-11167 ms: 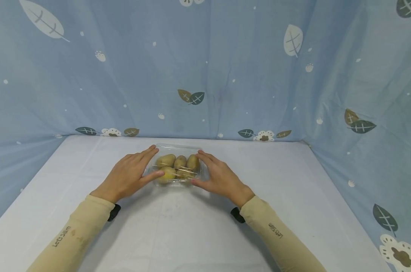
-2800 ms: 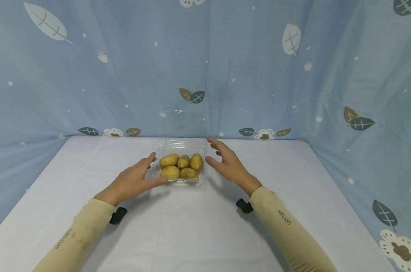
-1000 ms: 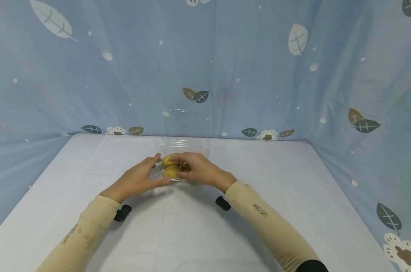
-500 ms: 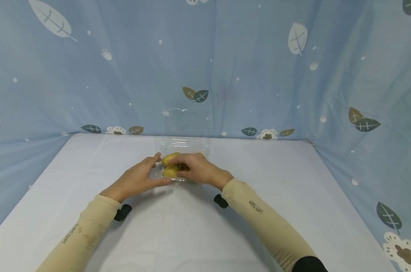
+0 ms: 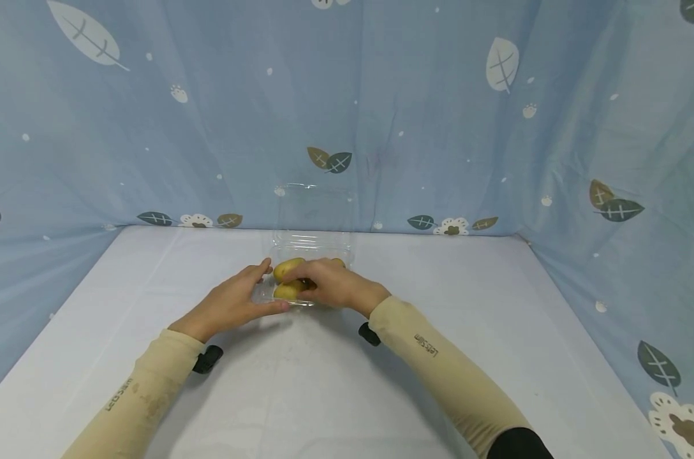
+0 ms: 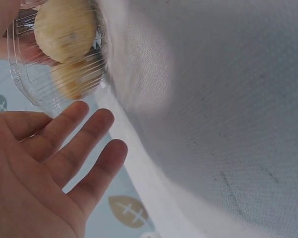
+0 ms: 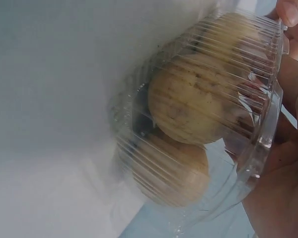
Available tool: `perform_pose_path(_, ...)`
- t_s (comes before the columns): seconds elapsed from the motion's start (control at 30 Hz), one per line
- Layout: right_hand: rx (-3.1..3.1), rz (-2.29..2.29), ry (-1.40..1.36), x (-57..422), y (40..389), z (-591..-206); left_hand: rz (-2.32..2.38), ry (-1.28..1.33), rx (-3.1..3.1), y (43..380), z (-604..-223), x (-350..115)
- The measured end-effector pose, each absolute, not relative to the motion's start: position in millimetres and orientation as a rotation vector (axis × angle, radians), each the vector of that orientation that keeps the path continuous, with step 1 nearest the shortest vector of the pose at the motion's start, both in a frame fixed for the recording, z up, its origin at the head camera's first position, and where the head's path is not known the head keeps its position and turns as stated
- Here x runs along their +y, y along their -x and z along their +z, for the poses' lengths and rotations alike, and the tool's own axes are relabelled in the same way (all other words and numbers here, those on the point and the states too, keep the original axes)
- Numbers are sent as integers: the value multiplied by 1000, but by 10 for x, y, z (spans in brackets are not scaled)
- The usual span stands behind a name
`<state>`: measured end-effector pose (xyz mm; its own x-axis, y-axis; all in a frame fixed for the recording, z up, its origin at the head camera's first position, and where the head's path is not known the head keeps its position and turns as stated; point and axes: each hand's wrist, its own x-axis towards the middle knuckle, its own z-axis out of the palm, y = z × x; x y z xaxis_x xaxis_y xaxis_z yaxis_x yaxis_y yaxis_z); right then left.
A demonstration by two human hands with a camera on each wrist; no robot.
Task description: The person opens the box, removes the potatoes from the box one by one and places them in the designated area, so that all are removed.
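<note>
Several yellow potatoes (image 5: 288,291) sit in a clear plastic clamshell container (image 5: 312,241), its hinged lid (image 5: 315,207) standing upright at the back. Straight fingers of my left hand (image 5: 226,303) lie at the container's left side, with the thumb at its front rim; in the left wrist view the other fingers are spread. My right hand (image 5: 335,284) reaches over the rim into the container, index finger and thumb curled about a potato that the hand mostly hides. Through the ribbed wall in the right wrist view, a large potato (image 7: 188,101) and a smaller one (image 7: 171,171) show.
A white cloth covers the table (image 5: 301,389) beneath the container. Behind it hangs a blue curtain (image 5: 427,146) with leaf prints, wrapping round both sides. The raised lid stands close to the curtain.
The container went from lid closed, with both hands on it, to lid raised. My right hand then moved left from the container's side onto the potatoes, shifting only slightly since. The left hand stays put.
</note>
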<state>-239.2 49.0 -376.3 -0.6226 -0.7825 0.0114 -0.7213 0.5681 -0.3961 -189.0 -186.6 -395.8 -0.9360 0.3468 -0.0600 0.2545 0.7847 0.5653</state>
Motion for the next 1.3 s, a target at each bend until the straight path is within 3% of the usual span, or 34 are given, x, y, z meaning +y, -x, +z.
perform_pose_path(0.8,2649,-129,1249,285,2415,-3669,869,-496,2814,1882,-3960,-1893)
perform_pose_path(1.3,2619,-176,1272,301,2427,-3678,878,-505,2820,1891,-3976,-1879)
